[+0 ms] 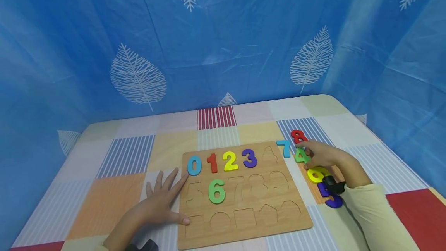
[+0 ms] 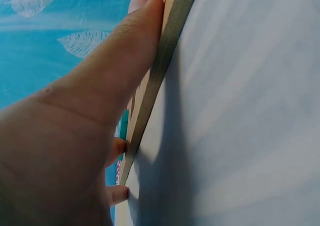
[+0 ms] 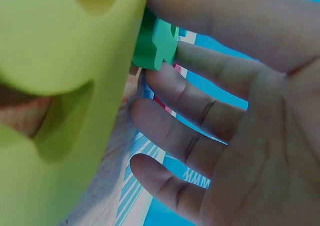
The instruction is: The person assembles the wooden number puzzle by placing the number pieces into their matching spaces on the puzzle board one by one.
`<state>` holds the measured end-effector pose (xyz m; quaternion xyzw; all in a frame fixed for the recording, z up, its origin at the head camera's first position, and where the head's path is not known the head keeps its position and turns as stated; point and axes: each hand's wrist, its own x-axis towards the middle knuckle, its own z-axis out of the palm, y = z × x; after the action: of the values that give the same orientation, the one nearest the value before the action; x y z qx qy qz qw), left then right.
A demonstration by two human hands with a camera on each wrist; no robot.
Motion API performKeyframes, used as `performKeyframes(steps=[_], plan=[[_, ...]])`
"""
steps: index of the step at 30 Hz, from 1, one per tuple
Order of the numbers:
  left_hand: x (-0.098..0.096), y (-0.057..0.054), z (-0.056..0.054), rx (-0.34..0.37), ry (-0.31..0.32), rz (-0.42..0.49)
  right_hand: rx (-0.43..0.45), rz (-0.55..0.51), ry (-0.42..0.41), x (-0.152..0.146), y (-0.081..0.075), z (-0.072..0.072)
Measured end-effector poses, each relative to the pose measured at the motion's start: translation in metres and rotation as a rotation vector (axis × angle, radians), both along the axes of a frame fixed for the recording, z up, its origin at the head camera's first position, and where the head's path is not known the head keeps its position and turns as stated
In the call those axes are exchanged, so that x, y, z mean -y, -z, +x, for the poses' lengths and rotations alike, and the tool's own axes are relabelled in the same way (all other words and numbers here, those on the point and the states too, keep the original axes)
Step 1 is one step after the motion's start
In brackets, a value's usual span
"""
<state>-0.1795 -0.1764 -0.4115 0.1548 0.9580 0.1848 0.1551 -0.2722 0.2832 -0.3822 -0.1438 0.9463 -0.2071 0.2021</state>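
My left hand [image 1: 156,200] spreads at the left edge of a wooden number board [image 1: 244,226], its thumb on the near left part and a fingertip beside the blue 0 [image 1: 189,165]. In the left wrist view, the thumb [image 2: 125,45] presses along the board's edge. A red 1 [image 1: 213,162], yellow 2 [image 1: 230,162] and purple 3 [image 1: 249,159] line the top row; a green 6 [image 1: 211,192] sits in the second. Right of the board, my right hand [image 1: 325,154] pinches a green 4 [image 1: 300,155] between thumb and fingers. A yellow 9 [image 3: 115,85] looms close under the right wrist.
A light blue 7 [image 1: 286,149] overlaps the board's far right corner, with a red 8 [image 1: 297,134] beyond the right hand. A purple 5 [image 1: 334,202] lies near the right sleeve [image 1: 379,212]. Blue leaf-print cloth [image 1: 226,49] hangs behind the patchwork-covered table [image 1: 174,127].
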Motion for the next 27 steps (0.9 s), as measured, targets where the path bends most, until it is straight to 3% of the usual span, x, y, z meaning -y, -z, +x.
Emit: performKeyframes(steps=[11,18,27], plan=[[-0.001,0.000,0.000,0.000,-0.011,-0.020,-0.011,-0.033,0.003,-0.001,0.000,-0.003],[0.000,0.001,0.000,-0.001,-0.004,-0.018,0.012,-0.047,0.050,0.005,-0.002,0.000],[0.001,0.002,-0.001,-0.007,-0.003,-0.012,-0.063,-0.019,0.020,0.011,-0.003,0.000]])
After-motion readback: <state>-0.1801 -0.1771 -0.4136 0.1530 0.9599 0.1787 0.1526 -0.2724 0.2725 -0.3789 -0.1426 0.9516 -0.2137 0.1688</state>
